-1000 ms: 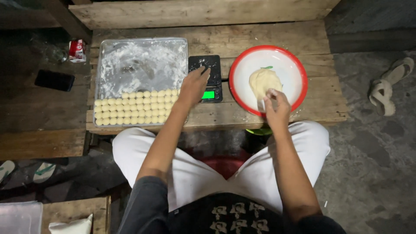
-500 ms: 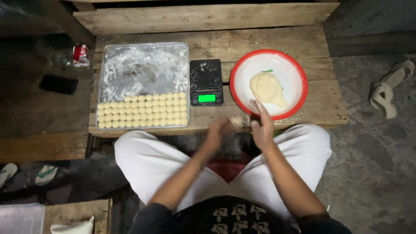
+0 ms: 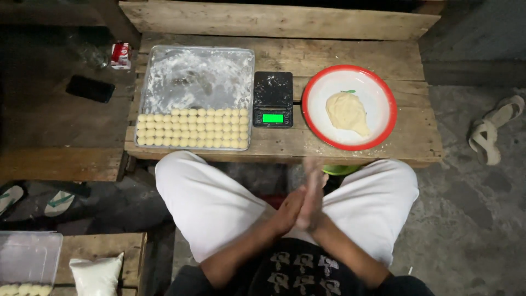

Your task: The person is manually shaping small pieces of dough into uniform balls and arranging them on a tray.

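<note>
Palms pressed flat together over the lap: left hand and right hand meet, fingers straight and blurred, and I cannot tell what lies between them. Far of them on the rough wooden surface, the pale lump of dough sits in the red-rimmed white bowl. Left of it, the small black scale, then the floured metal tray with rows of dough balls.

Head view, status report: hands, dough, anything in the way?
Left hand and right hand pressed palm to palm, blurred. Dough lump in bowl. Nothing between.
</note>
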